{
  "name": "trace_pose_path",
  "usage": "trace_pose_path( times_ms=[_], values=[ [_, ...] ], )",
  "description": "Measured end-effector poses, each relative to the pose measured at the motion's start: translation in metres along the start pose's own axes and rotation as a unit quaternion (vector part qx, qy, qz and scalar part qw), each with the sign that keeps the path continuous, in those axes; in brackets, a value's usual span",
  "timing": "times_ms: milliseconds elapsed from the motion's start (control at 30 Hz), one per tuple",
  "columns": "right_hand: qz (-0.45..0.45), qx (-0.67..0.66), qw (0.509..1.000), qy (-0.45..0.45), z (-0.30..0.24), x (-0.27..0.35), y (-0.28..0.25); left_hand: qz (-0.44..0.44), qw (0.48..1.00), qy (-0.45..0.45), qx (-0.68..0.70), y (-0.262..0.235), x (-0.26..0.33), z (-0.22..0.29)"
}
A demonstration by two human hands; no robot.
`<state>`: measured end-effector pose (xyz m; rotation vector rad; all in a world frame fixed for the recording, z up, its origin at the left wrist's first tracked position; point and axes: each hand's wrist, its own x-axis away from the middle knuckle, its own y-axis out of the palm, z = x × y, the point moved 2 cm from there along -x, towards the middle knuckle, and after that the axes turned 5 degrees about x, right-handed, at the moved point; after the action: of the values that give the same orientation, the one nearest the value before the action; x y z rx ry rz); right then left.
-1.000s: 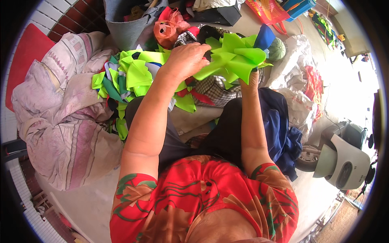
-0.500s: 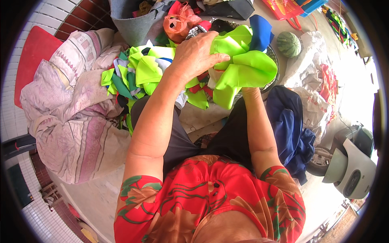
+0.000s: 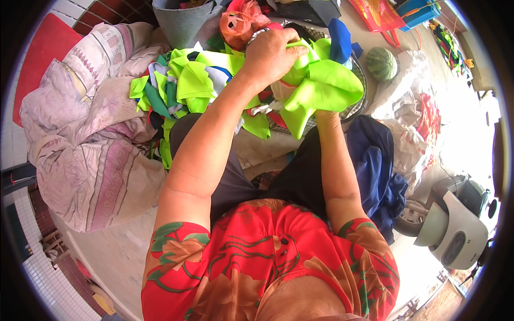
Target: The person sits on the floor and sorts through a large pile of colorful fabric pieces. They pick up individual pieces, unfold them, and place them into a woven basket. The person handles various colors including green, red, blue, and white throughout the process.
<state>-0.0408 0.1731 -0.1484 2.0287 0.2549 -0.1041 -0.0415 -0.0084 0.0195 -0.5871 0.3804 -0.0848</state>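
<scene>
A bright yellow-green piece of cloth [image 3: 321,88] lies folded over itself in front of me. My left hand [image 3: 271,58] pinches its upper left edge between thumb and fingers. Beneath the cloth's lower right side is my right hand [image 3: 327,114]; only its wrist end shows, and the fingers are covered. A blue cloth piece [image 3: 340,40] sticks up behind the green one. To the left is a heap of yellow-green scraps [image 3: 195,80] mixed with dark green, grey and blue ones. A basket with a checked lining [image 3: 360,96] shows partly around the cloth.
A grey bucket [image 3: 182,24] and a coral plastic bag [image 3: 242,24] stand beyond the heap. A large patterned sheet bundle [image 3: 96,144] lies left. On the right are a watermelon [image 3: 382,63], a white sack [image 3: 407,96], dark blue cloth [image 3: 375,166] and a grey-white machine [image 3: 460,230].
My left thumb and fingers have closed on the upper edge of the green cloth. The cloth and my right wrist have shifted slightly. The whole view has also moved a little.
</scene>
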Motion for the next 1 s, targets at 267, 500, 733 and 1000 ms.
trace_pose_path(
  times_ms=[267,500,733,1000],
  values=[
    [0.02,0.259,0.959,-0.115,-0.035,-0.026,-0.001,0.067,0.991,0.008,0.119,-0.002,-0.013,0.001],
    [0.285,0.165,0.943,-0.056,-0.019,-0.01,-0.03,0.068,0.896,-0.104,0.426,-0.025,-0.012,-0.014],
    [0.418,0.341,0.833,-0.119,-0.025,-0.003,-0.03,0.066,0.856,-0.143,0.493,-0.04,-0.006,-0.007],
    [0.252,0.447,0.837,-0.19,-0.017,0.0,0.013,0.002,0.892,-0.123,0.434,-0.038,-0.003,0.003]
  ],
)
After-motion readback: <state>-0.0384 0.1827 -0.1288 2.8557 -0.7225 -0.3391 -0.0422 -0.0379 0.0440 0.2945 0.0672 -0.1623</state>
